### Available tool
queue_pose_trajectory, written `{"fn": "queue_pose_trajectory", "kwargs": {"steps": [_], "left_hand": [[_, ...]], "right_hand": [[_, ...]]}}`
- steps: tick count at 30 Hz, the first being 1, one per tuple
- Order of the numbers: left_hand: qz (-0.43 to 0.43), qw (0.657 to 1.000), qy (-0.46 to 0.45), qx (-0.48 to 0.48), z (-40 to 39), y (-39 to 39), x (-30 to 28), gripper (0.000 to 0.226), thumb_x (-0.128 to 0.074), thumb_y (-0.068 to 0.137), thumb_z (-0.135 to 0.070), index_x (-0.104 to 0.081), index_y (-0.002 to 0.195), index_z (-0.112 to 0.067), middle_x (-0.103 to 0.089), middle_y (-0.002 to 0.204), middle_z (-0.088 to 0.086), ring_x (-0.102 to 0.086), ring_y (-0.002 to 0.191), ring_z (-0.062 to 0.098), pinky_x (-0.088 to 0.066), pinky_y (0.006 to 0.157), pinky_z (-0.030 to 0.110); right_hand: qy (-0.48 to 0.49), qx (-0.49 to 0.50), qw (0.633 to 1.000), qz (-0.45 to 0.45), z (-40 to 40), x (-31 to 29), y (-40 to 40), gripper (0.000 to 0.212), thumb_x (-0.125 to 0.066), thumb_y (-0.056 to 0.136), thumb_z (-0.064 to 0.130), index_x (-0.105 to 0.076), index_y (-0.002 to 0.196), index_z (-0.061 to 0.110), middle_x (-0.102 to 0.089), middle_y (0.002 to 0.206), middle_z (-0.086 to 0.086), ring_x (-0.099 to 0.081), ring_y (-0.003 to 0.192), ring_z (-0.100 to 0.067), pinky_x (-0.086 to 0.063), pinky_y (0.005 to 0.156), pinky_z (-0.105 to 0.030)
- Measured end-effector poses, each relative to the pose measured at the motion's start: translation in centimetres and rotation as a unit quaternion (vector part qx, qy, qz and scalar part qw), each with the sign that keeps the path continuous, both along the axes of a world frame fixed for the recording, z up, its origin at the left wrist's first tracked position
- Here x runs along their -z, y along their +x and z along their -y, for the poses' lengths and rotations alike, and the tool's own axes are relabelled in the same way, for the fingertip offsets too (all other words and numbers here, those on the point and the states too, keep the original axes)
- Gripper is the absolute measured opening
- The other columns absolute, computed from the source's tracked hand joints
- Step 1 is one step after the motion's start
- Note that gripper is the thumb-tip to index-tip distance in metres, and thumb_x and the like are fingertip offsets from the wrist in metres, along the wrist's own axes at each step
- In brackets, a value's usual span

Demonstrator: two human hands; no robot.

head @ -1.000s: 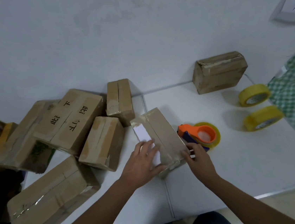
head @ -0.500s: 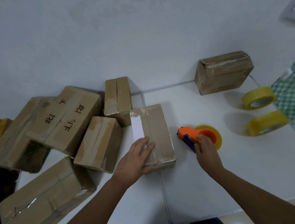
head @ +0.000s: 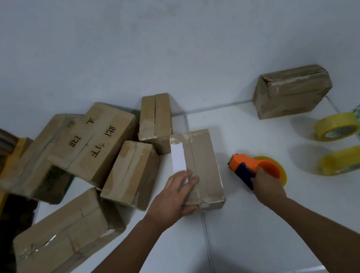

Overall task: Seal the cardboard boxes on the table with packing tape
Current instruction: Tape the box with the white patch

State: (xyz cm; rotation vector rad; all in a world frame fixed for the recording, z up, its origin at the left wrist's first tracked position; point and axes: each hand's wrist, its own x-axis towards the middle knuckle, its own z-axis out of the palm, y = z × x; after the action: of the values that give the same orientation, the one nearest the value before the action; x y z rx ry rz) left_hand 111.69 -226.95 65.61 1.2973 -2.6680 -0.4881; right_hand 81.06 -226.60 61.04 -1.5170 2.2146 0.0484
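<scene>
Left hand (head: pixel 172 199) spreads flat on the small cardboard box (head: pixel 200 167) mid-desk, pinning it. Right hand (head: pixel 267 184) grips the orange tape dispenser (head: pixel 252 168) beside it. Box looks light, stiff, likely to slide: keep it pressed down.

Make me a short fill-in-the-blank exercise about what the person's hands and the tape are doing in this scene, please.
1. The left hand rests on the cardboard box bearing a ____ label.
2. The right hand grips the handle of the orange ____.
3. Two spare yellow tape rolls lie on the white table to the ____ of the dispenser.

Missing words: white; tape dispenser; right
</scene>
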Motion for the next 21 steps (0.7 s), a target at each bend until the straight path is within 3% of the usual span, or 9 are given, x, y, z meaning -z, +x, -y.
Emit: {"fn": "queue_pose_trajectory", "kwargs": {"steps": [4,10,14,16,18,19,21], "left_hand": [[0.003,1.000,0.023,-0.014,0.7,-0.2,-0.3,0.082,-0.034,0.084,-0.073,-0.028,0.154,-0.030,-0.025,0.156,-0.001,-0.015,0.144,0.012,-0.042,0.106,0.033],[-0.026,1.000,0.004,0.004,1.1,-0.5,-0.2,0.077,-0.060,0.086,-0.058,-0.037,0.150,-0.024,-0.031,0.152,0.003,-0.022,0.140,0.014,-0.041,0.108,0.035],[-0.023,0.998,0.057,-0.013,0.5,-0.8,-1.2,0.080,-0.046,0.087,-0.071,-0.034,0.152,-0.026,-0.030,0.157,0.002,-0.027,0.143,0.020,-0.028,0.117,0.035],[-0.088,0.989,0.094,-0.068,0.2,-1.9,-2.6,0.065,-0.045,0.094,-0.063,-0.042,0.148,-0.027,-0.037,0.151,-0.006,-0.037,0.136,0.012,-0.034,0.114,0.030],[-0.185,0.946,0.182,-0.192,0.1,-3.6,-4.8,0.043,-0.050,0.099,-0.046,-0.055,0.136,-0.024,-0.050,0.138,-0.010,-0.050,0.125,0.009,-0.044,0.102,0.026],[-0.232,0.903,0.257,-0.255,0.1,-4.3,-5.9,0.034,-0.050,0.101,-0.041,-0.062,0.128,-0.023,-0.059,0.131,-0.008,-0.057,0.118,0.011,-0.048,0.096,0.026],[-0.327,0.777,0.424,-0.331,0.3,-5.7,-7.6,0.030,-0.049,0.103,-0.035,-0.067,0.117,-0.016,-0.072,0.115,0.002,-0.067,0.106,0.017,-0.054,0.090,0.030]], "right_hand": [[-0.066,0.060,0.991,0.102,-0.1,-2.9,-0.9,0.014,-0.039,0.103,0.019,-0.047,0.102,0.008,-0.060,0.095,-0.013,-0.053,0.077,-0.025,-0.042,0.069,-0.035],[-0.099,0.136,0.956,0.242,-1.2,-8.4,-0.6,0.030,-0.036,0.104,0.024,-0.046,0.126,0.006,-0.061,0.112,-0.014,-0.060,0.099,-0.030,-0.047,0.081,-0.038],[-0.120,0.172,0.932,0.295,-2.9,-11.3,-0.3,0.032,-0.042,0.102,0.039,-0.053,0.115,0.011,-0.064,0.107,-0.007,-0.061,0.095,-0.025,-0.048,0.079,-0.038],[-0.130,0.163,0.935,0.288,-3.8,-12.3,0.1,0.038,-0.042,0.099,0.048,-0.058,0.104,0.014,-0.066,0.098,-0.003,-0.062,0.085,-0.019,-0.046,0.068,-0.030],[-0.132,0.140,0.947,0.259,-4.4,-13.4,0.8,0.044,-0.041,0.098,0.055,-0.060,0.094,0.015,-0.065,0.087,0.001,-0.059,0.075,-0.012,-0.037,0.060,-0.024],[-0.130,0.124,0.953,0.243,-4.5,-13.9,1.2,0.045,-0.041,0.097,0.057,-0.060,0.092,0.016,-0.064,0.084,0.003,-0.058,0.073,-0.009,-0.035,0.058,-0.023],[-0.118,0.091,0.962,0.227,-4.4,-14.7,1.8,0.047,-0.040,0.096,0.059,-0.062,0.095,0.017,-0.064,0.086,0.006,-0.058,0.073,-0.006,-0.035,0.057,-0.021]]}}
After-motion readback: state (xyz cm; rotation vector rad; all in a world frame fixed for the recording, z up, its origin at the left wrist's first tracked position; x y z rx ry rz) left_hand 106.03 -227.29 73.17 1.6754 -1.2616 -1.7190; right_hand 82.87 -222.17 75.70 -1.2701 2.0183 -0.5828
